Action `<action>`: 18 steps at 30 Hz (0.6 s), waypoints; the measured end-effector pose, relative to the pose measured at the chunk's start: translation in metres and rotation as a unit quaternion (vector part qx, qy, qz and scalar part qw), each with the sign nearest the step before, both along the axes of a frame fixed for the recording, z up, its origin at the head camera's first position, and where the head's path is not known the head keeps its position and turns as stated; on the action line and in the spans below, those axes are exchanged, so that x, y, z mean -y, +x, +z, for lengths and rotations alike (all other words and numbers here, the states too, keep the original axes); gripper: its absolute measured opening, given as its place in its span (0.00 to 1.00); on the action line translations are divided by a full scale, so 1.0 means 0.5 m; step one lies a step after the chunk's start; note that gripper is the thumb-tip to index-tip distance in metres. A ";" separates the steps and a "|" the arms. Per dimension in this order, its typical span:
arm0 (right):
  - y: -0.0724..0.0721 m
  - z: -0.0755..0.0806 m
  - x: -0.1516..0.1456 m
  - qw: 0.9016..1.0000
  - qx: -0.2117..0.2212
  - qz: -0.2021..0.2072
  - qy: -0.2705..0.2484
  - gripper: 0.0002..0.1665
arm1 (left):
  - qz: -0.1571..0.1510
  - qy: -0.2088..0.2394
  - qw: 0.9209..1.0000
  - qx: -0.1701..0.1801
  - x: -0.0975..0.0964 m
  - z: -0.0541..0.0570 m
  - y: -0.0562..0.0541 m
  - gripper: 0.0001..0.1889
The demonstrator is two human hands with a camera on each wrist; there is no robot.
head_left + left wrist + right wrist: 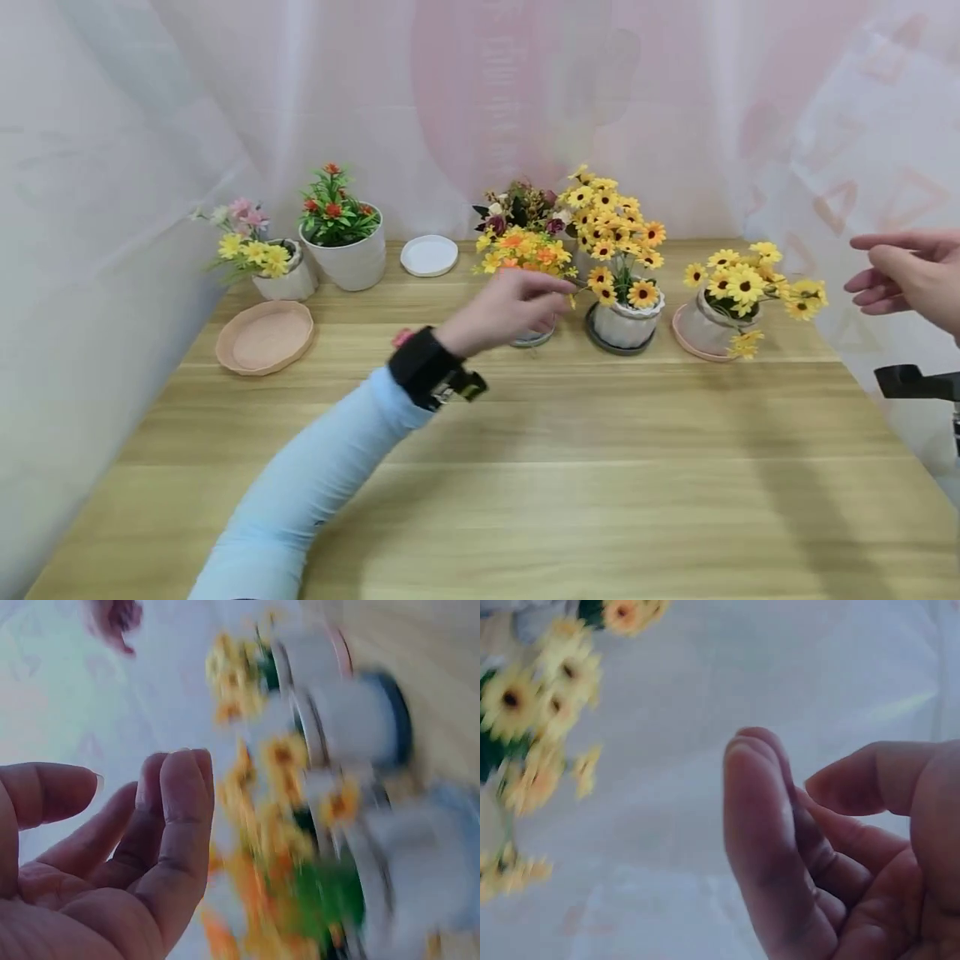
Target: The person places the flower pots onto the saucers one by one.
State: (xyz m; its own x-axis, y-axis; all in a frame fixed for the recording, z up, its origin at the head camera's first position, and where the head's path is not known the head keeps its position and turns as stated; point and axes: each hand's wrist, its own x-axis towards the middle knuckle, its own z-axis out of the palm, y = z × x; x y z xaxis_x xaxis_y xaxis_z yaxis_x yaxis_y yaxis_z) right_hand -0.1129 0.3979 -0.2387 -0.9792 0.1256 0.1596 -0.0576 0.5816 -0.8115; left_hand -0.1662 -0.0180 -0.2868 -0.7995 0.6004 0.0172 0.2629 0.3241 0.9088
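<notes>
My left hand (506, 312) hovers in front of a pot of orange-yellow flowers (528, 248), hiding most of that pot. Its fingers bend loosely, and the left wrist view shows a gap between thumb and fingers with nothing in it. Just right of it, a white pot of yellow daisies (624, 323) stands on a dark grey saucer (596, 333). Farther right, paler yellow daisies (742, 287) lean out of a whitish pot on a pink saucer (686, 340). Beyond them my right hand (911, 279) hangs in the air, fingers relaxed, holding nothing and apart from the flowers.
Along the back left are a pot of pink and yellow flowers (288, 279), a white pot with red-flowered greenery (352, 258) and a white saucer (429, 255). A round peach tray (266, 337) lies before them. Dark red and cream flowers (517, 204) stand behind the orange-yellow ones.
</notes>
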 end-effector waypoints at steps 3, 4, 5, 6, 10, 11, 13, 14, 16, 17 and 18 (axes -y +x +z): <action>0.000 0.014 0.062 1.000 -0.019 0.016 0.007 0.21 | 0.074 0.030 0.996 0.027 0.108 -0.013 -0.029 0.17; 0.000 0.015 0.084 1.000 -0.016 0.020 0.012 0.17 | 0.099 0.035 0.994 0.044 0.140 -0.022 -0.040 0.17; -0.001 0.015 0.108 0.999 -0.016 0.023 0.017 0.13 | 0.122 0.040 0.990 0.059 0.170 -0.031 -0.051 0.17; -0.001 0.014 0.132 0.999 -0.016 0.031 0.019 0.12 | 0.147 0.039 0.986 0.073 0.199 -0.042 -0.062 0.17; -0.007 0.001 0.244 0.997 -0.008 0.073 0.034 0.20 | 0.225 0.033 0.965 0.130 0.284 -0.085 -0.099 0.20; -0.011 -0.004 0.273 0.996 -0.005 0.089 0.032 0.20 | 0.238 0.034 0.960 0.144 0.298 -0.096 -0.107 0.21; -0.021 -0.017 0.330 0.992 0.006 0.125 0.025 0.19 | 0.260 0.039 0.948 0.181 0.320 -0.120 -0.127 0.23; -0.027 -0.023 0.356 0.990 0.013 0.140 0.023 0.18 | 0.268 0.043 0.942 0.198 0.328 -0.131 -0.138 0.24; -0.041 -0.038 0.405 0.984 0.030 0.176 0.012 0.18 | 0.284 0.054 0.928 0.234 0.339 -0.155 -0.161 0.27; -0.049 -0.046 0.429 0.981 0.036 0.193 0.005 0.18 | 0.292 0.062 0.921 0.251 0.344 -0.165 -0.173 0.28; -0.056 -0.056 0.453 0.977 0.044 0.207 0.000 0.18 | 0.302 0.067 0.913 0.265 0.348 -0.175 -0.186 0.29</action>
State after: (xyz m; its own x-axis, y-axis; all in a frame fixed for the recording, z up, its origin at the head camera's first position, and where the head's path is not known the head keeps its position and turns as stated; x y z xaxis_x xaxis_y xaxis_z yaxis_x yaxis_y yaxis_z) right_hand -0.1407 0.1715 -0.2667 -0.9562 -0.2838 0.0716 -0.2171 0.5237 -0.8238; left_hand -0.2590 -0.1922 -0.3743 -0.9012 0.0688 -0.4279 -0.4158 0.1410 0.8985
